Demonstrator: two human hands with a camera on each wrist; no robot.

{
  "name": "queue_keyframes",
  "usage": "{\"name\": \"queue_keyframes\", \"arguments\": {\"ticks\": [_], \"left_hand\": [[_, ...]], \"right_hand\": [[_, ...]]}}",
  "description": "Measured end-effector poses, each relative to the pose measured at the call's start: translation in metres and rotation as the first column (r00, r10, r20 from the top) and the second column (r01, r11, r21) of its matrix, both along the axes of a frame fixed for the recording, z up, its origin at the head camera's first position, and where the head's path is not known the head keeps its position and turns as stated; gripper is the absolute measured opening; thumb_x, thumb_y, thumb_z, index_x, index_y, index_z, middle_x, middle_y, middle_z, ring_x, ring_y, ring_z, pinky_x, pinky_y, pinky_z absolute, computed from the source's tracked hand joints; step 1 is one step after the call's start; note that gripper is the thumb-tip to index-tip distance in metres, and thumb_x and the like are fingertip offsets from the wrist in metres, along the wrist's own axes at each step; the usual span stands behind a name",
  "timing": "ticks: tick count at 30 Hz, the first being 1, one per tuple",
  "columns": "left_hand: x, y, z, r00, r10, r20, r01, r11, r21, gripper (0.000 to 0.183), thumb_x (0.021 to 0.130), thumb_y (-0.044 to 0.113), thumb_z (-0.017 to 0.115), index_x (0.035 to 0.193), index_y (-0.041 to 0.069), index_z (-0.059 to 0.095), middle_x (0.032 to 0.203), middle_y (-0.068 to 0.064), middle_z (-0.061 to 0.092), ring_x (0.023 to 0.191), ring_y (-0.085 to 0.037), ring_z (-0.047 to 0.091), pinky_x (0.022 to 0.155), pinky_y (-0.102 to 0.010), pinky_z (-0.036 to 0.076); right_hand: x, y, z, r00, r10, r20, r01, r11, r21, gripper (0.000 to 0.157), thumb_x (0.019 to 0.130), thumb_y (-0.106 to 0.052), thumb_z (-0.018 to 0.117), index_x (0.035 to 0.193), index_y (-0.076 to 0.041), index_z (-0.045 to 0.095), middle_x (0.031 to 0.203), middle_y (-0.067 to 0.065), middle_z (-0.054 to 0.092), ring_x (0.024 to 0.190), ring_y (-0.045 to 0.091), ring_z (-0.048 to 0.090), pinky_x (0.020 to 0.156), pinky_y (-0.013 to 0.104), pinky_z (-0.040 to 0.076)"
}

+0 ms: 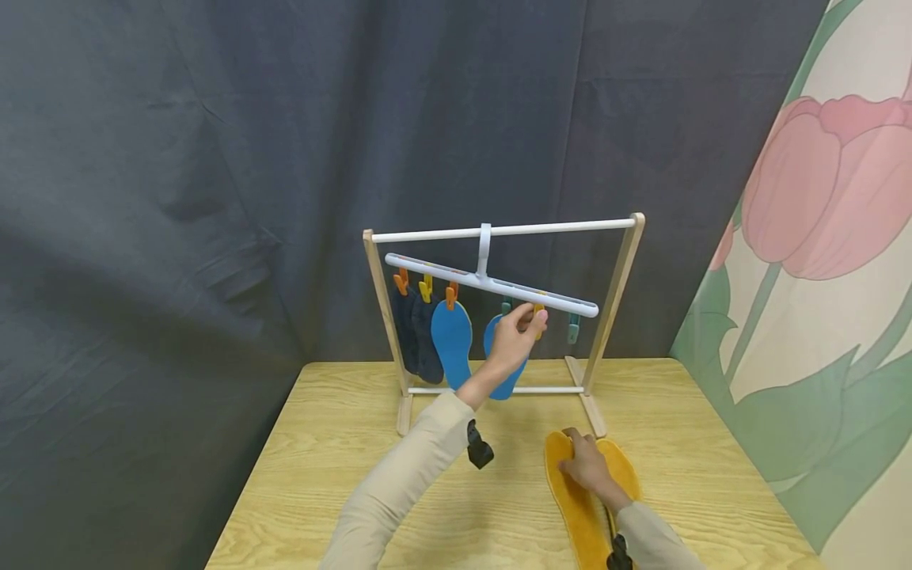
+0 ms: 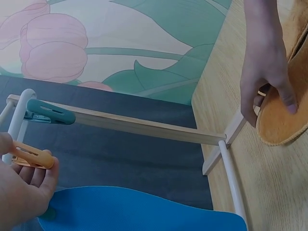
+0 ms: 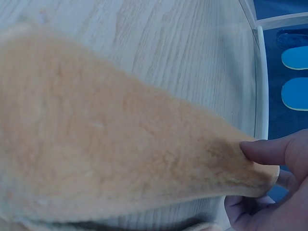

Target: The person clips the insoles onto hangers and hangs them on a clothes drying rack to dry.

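Note:
My left hand (image 1: 514, 342) pinches a yellow clothespin (image 2: 33, 156) on the white hanger (image 1: 442, 272), which tilts down to the right. To the right of that clothespin hangs a teal one (image 1: 573, 328) with nothing in it. One blue insole (image 1: 507, 388) hangs just behind the left hand; another blue insole (image 1: 450, 336) hangs further left from an orange clothespin. Low on the right, my right hand (image 1: 591, 467) grips the far end of a fuzzy orange insole (image 3: 120, 139), thumb on top and fingers beneath. A second orange insole (image 1: 621, 467) lies beside it.
The hanger hooks over the top bar (image 1: 563, 227) of a wooden rack (image 1: 616, 293) standing on the wooden table (image 1: 342, 451). Dark insoles (image 1: 430, 340) hang at its left end. A dark curtain (image 1: 214, 198) is behind, a tulip-patterned wall (image 1: 798, 317) to the right.

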State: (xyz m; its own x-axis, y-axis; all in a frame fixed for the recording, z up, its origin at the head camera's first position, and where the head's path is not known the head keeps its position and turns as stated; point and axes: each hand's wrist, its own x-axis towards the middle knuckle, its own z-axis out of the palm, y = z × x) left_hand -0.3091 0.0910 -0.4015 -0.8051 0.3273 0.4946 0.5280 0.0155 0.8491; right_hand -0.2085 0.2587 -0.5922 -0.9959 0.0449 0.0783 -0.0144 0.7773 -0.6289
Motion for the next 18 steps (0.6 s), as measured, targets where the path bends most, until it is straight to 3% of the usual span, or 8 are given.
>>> {"name": "queue_keyframes", "arguments": {"ticks": [6, 10, 18], "left_hand": [[-0.0002, -0.0021, 0.0005, 1.0, 0.007, 0.017, -0.007, 1.0, -0.011, 0.035, 0.103, 0.021, 0.056, 0.127, -0.004, 0.061, 0.103, -0.019, 0.068, 0.094, -0.031, 0.066, 0.078, -0.028, 0.053], [0.001, -0.0035, 0.0024, 0.999, 0.019, 0.029, -0.018, 0.999, -0.033, 0.035, 0.102, 0.023, 0.057, 0.127, -0.001, 0.062, 0.104, -0.016, 0.068, 0.095, -0.028, 0.067, 0.079, -0.026, 0.053], [0.0013, -0.0048, 0.0057, 0.999, 0.046, 0.022, -0.045, 0.998, -0.043, 0.033, 0.102, 0.022, 0.058, 0.125, 0.0, 0.065, 0.105, -0.017, 0.07, 0.094, -0.027, 0.069, 0.078, -0.025, 0.053]], "right_hand": [[-0.0023, 0.0015, -0.0009, 0.999, 0.028, -0.016, -0.028, 0.999, -0.026, 0.052, 0.079, 0.003, 0.073, 0.126, 0.007, 0.051, 0.108, 0.034, 0.063, 0.09, 0.042, 0.063, 0.075, 0.057, 0.05], [-0.0027, 0.0029, -0.002, 1.0, 0.026, -0.005, -0.026, 0.999, -0.034, 0.051, 0.082, 0.003, 0.071, 0.128, 0.007, 0.05, 0.108, 0.035, 0.063, 0.084, 0.039, 0.063, 0.072, 0.056, 0.05], [-0.002, 0.0034, 0.001, 1.0, 0.016, -0.024, -0.017, 0.999, -0.049, 0.046, 0.085, 0.002, 0.069, 0.126, 0.011, 0.05, 0.109, 0.034, 0.062, 0.093, 0.045, 0.062, 0.078, 0.058, 0.05]]}}
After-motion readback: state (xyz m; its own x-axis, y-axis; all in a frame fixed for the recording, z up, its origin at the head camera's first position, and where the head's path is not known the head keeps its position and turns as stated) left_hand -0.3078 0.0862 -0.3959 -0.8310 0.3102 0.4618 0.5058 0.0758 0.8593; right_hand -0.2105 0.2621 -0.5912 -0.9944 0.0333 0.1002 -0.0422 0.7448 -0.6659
